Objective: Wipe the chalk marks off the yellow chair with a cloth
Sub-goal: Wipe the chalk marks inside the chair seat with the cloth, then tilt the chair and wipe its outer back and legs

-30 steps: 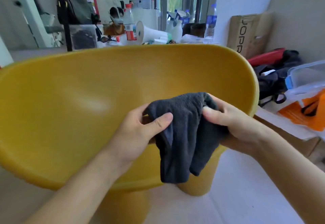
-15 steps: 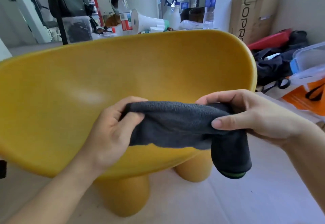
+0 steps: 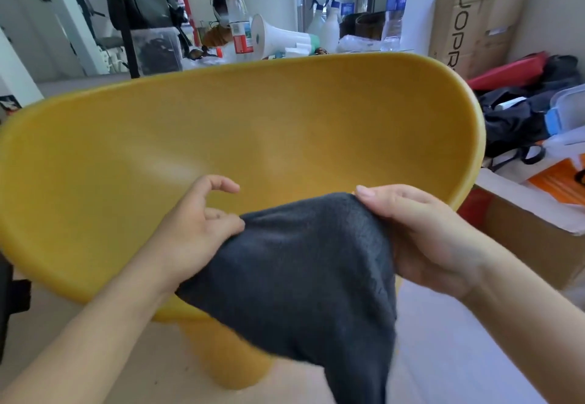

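The yellow chair fills the middle of the view, its curved shell facing me, with a faint pale smear left of centre. A dark grey cloth hangs spread in front of its lower edge. My right hand grips the cloth's upper right corner. My left hand pinches the cloth's left edge with the lower fingers, while the index finger and thumb curl loosely above it.
A cluttered table behind the chair carries a megaphone, water bottles and spray bottles. At right are a cardboard box, dark bags and a box with orange packaging. Pale floor lies below.
The cloth has been unfolded from a stretched roll into a wider sheet hanging down. Both hands dropped lower in the view, and the left hand's upper fingers have loosened.
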`<state>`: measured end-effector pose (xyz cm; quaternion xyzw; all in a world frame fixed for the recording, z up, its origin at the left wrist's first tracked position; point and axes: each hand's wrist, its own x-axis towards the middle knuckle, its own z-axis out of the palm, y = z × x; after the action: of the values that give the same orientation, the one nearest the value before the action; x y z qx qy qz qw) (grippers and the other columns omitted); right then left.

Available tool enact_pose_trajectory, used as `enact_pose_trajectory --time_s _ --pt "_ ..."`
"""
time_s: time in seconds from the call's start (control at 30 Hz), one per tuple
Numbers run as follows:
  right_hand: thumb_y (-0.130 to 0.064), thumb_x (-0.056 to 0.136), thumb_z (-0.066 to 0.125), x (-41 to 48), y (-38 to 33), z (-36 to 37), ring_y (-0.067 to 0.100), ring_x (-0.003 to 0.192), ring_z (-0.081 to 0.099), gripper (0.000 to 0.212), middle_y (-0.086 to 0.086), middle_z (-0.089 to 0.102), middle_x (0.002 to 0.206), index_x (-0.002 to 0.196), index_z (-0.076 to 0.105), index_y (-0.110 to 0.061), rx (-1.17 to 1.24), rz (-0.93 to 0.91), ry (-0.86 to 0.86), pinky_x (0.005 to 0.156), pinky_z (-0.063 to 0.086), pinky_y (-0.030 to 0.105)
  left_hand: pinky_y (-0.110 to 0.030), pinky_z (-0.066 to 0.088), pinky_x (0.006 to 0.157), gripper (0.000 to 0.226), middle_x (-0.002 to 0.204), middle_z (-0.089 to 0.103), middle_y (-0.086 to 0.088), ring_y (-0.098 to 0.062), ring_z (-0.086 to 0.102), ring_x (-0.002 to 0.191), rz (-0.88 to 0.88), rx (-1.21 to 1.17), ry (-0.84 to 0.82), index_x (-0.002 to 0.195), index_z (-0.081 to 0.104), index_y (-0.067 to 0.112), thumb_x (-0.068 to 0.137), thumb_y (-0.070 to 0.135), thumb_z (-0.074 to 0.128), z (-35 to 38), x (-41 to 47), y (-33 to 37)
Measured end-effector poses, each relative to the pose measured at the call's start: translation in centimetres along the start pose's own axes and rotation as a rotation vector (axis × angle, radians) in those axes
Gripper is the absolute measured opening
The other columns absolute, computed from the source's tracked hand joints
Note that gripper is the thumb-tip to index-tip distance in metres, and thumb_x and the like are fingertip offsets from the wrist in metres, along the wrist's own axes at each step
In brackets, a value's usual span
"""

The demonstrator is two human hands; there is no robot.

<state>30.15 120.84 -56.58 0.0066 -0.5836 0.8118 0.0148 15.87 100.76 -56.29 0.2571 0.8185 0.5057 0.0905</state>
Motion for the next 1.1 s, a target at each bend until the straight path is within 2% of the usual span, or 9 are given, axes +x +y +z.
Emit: enact_pose_trajectory --time_s 0.17,0.23,0.33,0.47,0.53,0.7,0.87,1.0,1.1 --pt "-0.025 0.087 0.06 2.1 1.8 3.1 0.027 0.076 0.062 0.033 0.02 0.064 0.085 0.095 0.065 0.007 0.196 -0.089 0.064 0.072 0.053 0.032 -0.028 0.044 0.078 0.017 0.091 0.057 0.012 -0.012 0.057 0.091 0.341 0.396 0.06 0.088 0.052 0.036 0.081 0.027 0.064 2.0 -0.7 -1.3" --pt "-0.028 0.088 0.056 2.7 1.9 3.4 0.031 0.082 0.06 0.039 0.023 0.062 0.092 0.103 0.063 0.007 0.256 -0.109 0.157 0.077 0.051 0.037 -0.028 0.046 0.085 0.016 0.096 0.058 0.013 -0.01 0.056 0.099 0.368 0.176 0.027 0.089 0.063 0.037 0.08 0.047 0.055 1.2 -0.7 -0.5" --pt "-0.034 0.09 0.059 3.3 2.5 4.0 0.04 0.098 0.059 0.051 0.032 0.059 0.106 0.109 0.059 0.013 0.225 -0.134 0.185 0.094 0.049 0.052 -0.027 0.052 0.083 0.039 0.102 0.065 0.021 0.0 0.062 0.096 0.215 -0.142 -0.31 0.105 0.06 0.051 0.068 0.062 0.055 1.5 -1.9 0.9" --pt "-0.058 0.071 0.073 3.4 3.2 4.7 0.005 0.129 0.048 0.055 -0.015 0.051 0.14 0.122 0.061 -0.042 -0.333 -0.133 0.064 0.106 0.041 0.039 -0.043 0.055 0.084 0.035 0.098 0.072 0.011 -0.01 0.068 0.093 0.274 -0.14 -0.138 0.104 0.059 0.042 0.07 0.047 0.065 2.3 -2.2 0.4" --pt "-0.056 0.07 0.075 3.8 3.8 5.0 0.008 0.126 0.053 0.069 -0.014 0.053 0.136 0.132 0.046 -0.05 -0.33 -0.069 -0.02 0.103 0.044 0.039 -0.042 0.055 0.086 0.031 0.1 0.072 0.009 -0.012 0.069 0.093 0.228 -0.201 -0.164 0.105 0.058 0.038 0.076 0.037 0.067 1.0 -1.7 0.2" --pt "-0.027 0.089 0.062 5.3 5.1 6.8 0.021 0.092 0.069 0.028 0.005 0.071 0.104 0.113 0.061 -0.042 -0.218 -0.067 0.076 0.074 0.054 0.032 -0.028 0.049 0.096 0.047 0.124 0.063 0.007 -0.008 0.059 0.116 0.109 -0.111 -0.635 0.13 0.05 0.024 0.085 0.021 0.062 -3.7 -2.0 -0.5" --pt "-0.017 0.097 0.05 7.2 6.2 7.3 0.017 0.059 0.066 0.025 0.005 0.072 0.077 0.106 0.06 -0.038 -0.376 0.012 0.289 0.048 0.05 0.024 0.005 0.025 0.087 0.026 0.116 0.059 0.019 0.008 0.047 0.103 0.328 0.702 -0.096 0.111 0.068 0.031 0.089 0.019 0.06 -11.8 -1.0 -4.4" --pt "-0.017 0.098 0.044 10.1 7.2 8.6 0.038 0.053 0.055 0.037 0.026 0.066 0.085 0.105 0.042 -0.053 -0.738 0.008 0.34 0.047 0.041 0.036 -0.013 0.034 0.094 0.022 0.11 0.063 0.017 0.002 0.048 0.1 0.291 0.944 -0.011 0.101 0.071 0.031 0.088 0.022 0.056 -18.0 0.3 -7.9" --pt "-0.014 0.098 0.038 12.9 7.7 11.2 0.027 0.068 0.06 0.041 0.005 0.067 0.088 0.099 0.05 -0.054 -1.031 -0.066 0.262 0.057 0.047 0.037 -0.025 0.032 0.104 0.018 0.107 0.065 0.017 -0.002 0.051 0.102 0.368 1.01 -0.077 0.098 0.072 0.031 0.086 0.029 0.059 -20.8 2.2 -9.6"
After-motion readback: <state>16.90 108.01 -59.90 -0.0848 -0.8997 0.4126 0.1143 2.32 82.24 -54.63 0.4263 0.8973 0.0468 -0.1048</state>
